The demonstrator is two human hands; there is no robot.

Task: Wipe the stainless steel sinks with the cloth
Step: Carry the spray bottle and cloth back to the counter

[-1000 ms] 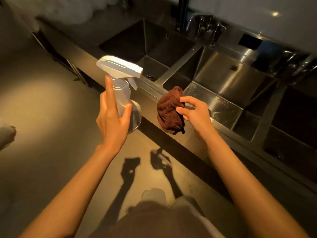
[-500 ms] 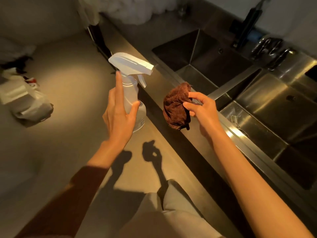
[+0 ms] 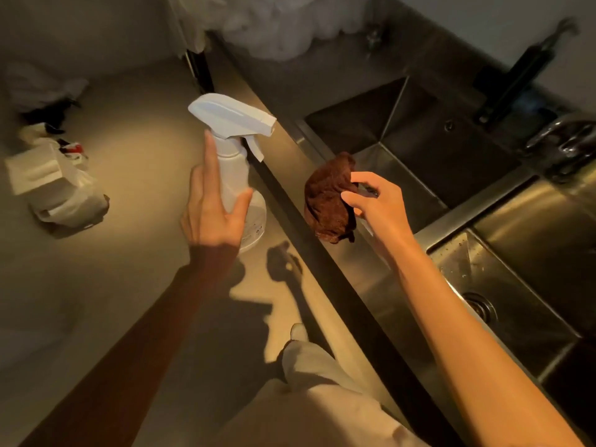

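two hands are up in front of the bench (image 3: pixel 322 82) here, both busy. left hand (image 3: pixel 213 217) is wrapped loosely around a white spray bottle (image 3: pixel 237 175), thumb on the near side of the body and the index finger sticking straight up along the neck, not on the trigger. bottle is upright, nozzle pointing right toward the sinks, and it's being held over the floor (image 3: pixel 129 156) just off the bench's front edge. right hand (image 3: pixel 380 211) is pinching a scrunched brown cloth (image 3: pixel 329 201) between thumb and fingertips, the rest of the cloth hanging down in a bunch. cloth sits in the air above the front rim of the bench, just at the near corner of the far sink (image 3: pixel 419 137), not touching the steel as far as i can see. far sink is dark and in shadow, the near sink (image 3: pixel 516 285) catches more light and has water drops on its left wall plus a round drain (image 3: pixel 477 306) in the bottom. a divider strip runs between the two basins. dark tap (image 3: pixel 516 75) stands behind the far sink, and some chrome handles (image 3: pixel 561 140) are at the right edge, blurry. on the floor to the left there's a white plastic bag (image 3: pixel 61 191), with some other stuff behind it that i can't make out. something white and crumpled lies on the far end of the bench.
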